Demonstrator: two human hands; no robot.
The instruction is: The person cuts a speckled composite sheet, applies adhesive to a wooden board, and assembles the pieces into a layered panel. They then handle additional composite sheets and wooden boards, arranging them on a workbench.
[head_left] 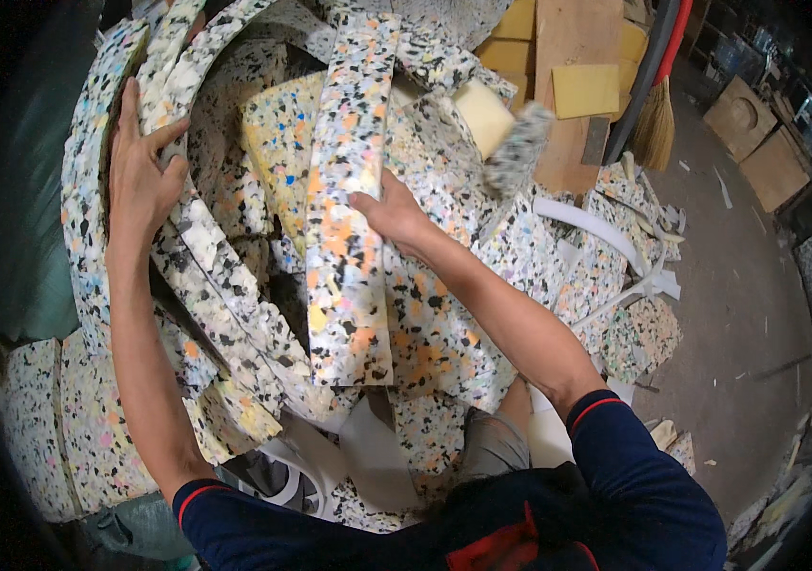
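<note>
Speckled foam strips in white, black, orange and other colours are heaped in front of me. My right hand (396, 214) grips the right edge of a long, flat foam strip (349, 228), with the thumb on its face and the other fingers hidden behind it. This strip stands lengthwise across the heap's middle. On the left, my left hand (146, 176) has its fingers apart and lies against a curved foam strip (92, 181). Beside that hand, another curved strip (225, 266) bends through the pile. A yellow speckled foam piece (282, 143) shows behind the upright strip.
Plain yellow foam blocks (585, 90) and a wooden board (563, 152) stand at the back. A broom (654, 124) leans beside them. Foam scraps (644, 333) litter the grey floor (739, 276) to the right. Green sheeting (30, 209) hangs at the left.
</note>
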